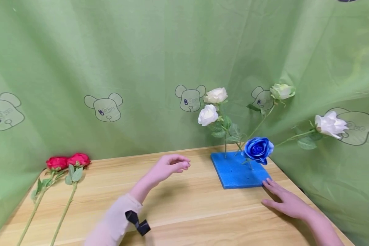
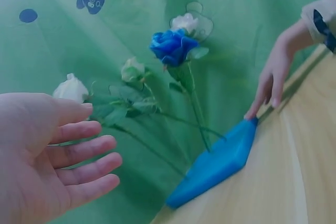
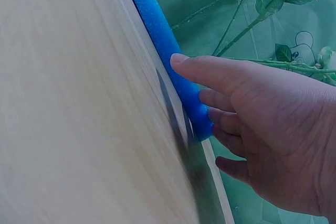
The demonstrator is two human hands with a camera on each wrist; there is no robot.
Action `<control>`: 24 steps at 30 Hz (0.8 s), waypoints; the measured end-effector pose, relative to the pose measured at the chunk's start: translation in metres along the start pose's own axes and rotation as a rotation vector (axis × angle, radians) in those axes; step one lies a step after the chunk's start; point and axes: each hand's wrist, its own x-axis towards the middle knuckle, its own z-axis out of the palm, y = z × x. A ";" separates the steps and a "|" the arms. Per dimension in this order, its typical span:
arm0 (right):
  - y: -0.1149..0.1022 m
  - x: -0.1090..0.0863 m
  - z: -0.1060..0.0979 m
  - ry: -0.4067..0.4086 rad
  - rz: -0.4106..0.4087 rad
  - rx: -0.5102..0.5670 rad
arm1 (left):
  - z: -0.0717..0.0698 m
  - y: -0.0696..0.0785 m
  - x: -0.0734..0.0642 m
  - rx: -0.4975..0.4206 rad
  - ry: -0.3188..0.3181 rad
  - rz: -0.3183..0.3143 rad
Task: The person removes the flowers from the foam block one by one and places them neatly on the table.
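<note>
A blue foam board [image 1: 236, 177] lies on the right part of the table, with artificial roses standing in it. Its blue rose [image 1: 258, 149] leans towards the front; behind are two white roses, one higher [image 1: 216, 95] and one lower [image 1: 207, 115]. A greenish-white rose [image 1: 282, 91] and another white rose [image 1: 330, 124] lean out to the right. My right hand [image 1: 287, 202] touches the board's near right corner with outstretched fingertips. Left of the board, my left hand [image 1: 167, 168] hovers above the table, fingers loosely bent and holding nothing.
Two red roses, one left [image 1: 57, 163] and one beside it [image 1: 79, 159], lie with long stems on the left of the wooden table [image 1: 184, 208]. A green curtain [image 1: 141, 61] with bear prints hangs behind and along both sides.
</note>
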 end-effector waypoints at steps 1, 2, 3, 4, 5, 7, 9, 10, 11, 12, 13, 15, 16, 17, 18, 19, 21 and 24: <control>0.000 0.000 0.000 0.002 0.000 0.000 | 0.004 0.001 0.005 -0.015 0.007 0.005; 0.000 0.000 0.000 0.004 -0.001 0.001 | 0.008 0.001 0.010 -0.033 0.014 0.011; 0.001 0.000 0.000 0.005 -0.002 0.000 | 0.012 0.001 0.014 -0.057 0.021 0.012; 0.001 0.000 0.000 0.006 -0.004 -0.002 | 0.016 0.002 0.019 -0.080 0.028 0.010; 0.002 0.000 0.001 0.007 -0.006 -0.004 | 0.021 0.002 0.024 -0.100 0.035 0.012; 0.002 0.000 0.001 0.008 -0.006 -0.006 | 0.029 0.003 0.033 -0.139 0.052 0.012; 0.003 0.000 0.002 0.011 -0.006 -0.011 | 0.038 0.003 0.042 -0.170 0.072 0.012; 0.003 0.000 0.002 0.010 -0.002 -0.012 | 0.043 0.003 0.046 -0.180 0.084 0.015; 0.003 -0.001 0.002 0.010 -0.003 -0.011 | 0.048 0.003 0.050 -0.190 0.094 0.017; 0.003 -0.001 0.002 0.008 -0.001 -0.007 | 0.053 0.003 0.054 -0.203 0.105 0.021; 0.003 -0.001 0.002 0.007 0.001 -0.005 | 0.058 0.002 0.059 -0.216 0.117 0.023; 0.002 0.000 0.001 0.007 -0.005 0.001 | 0.067 0.001 0.067 -0.234 0.144 0.024; 0.002 0.000 0.001 0.005 -0.002 0.006 | 0.072 0.000 0.071 -0.246 0.157 0.024; 0.002 0.000 0.001 0.004 -0.006 0.010 | 0.076 0.000 0.076 -0.259 0.171 0.029; 0.001 0.000 0.001 0.003 -0.004 0.013 | 0.081 0.000 0.079 -0.269 0.184 0.033; 0.001 0.000 0.000 0.002 -0.002 0.013 | 0.085 -0.001 0.083 -0.279 0.195 0.035; 0.001 0.000 0.000 0.000 0.000 0.015 | 0.092 -0.001 0.090 -0.299 0.210 0.045; 0.002 0.000 0.000 -0.002 0.005 0.010 | 0.102 -0.001 0.099 -0.344 0.222 0.047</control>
